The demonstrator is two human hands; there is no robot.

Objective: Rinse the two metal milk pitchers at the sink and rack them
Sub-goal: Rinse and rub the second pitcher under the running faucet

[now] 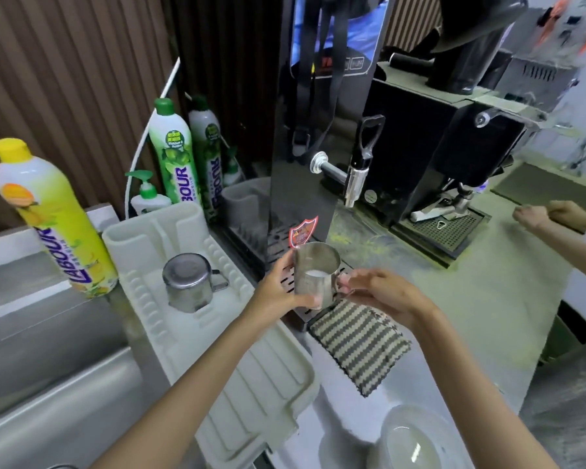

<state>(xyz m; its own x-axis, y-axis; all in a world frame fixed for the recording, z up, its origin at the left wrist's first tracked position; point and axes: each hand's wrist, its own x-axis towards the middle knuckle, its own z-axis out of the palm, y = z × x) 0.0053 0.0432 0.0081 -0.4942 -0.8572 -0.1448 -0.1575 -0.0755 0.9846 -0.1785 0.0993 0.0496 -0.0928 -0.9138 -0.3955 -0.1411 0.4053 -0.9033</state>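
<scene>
Head view: a metal milk pitcher [315, 275] is held upright between both hands, in front of a black water boiler [301, 147]. The left hand [279, 291] is wrapped round the pitcher's body from its left side, with fingers and thumb curled against the metal. The pitcher's handle [342, 282] is pinched by the right hand [381, 294] between thumb and fingers. A little white liquid is seen at the bottom of the pitcher.

Left of the left hand, a second metal pitcher [188, 282] stands on a white drying rack [257, 374], seemingly mouth down, with its handle turned toward the hands. Farther left of that hand a steel sink [48, 350] is seen, with a yellow detergent bottle [58, 218] at its edge. Beyond the rack stand a green detergent bottle [171, 154] and a pump bottle [148, 198].

Just below the right hand, a striped cloth [359, 343] lies on the counter [471, 299]. Well to the right of that hand, another person's hands [552, 214] are seen over the counter.
</scene>
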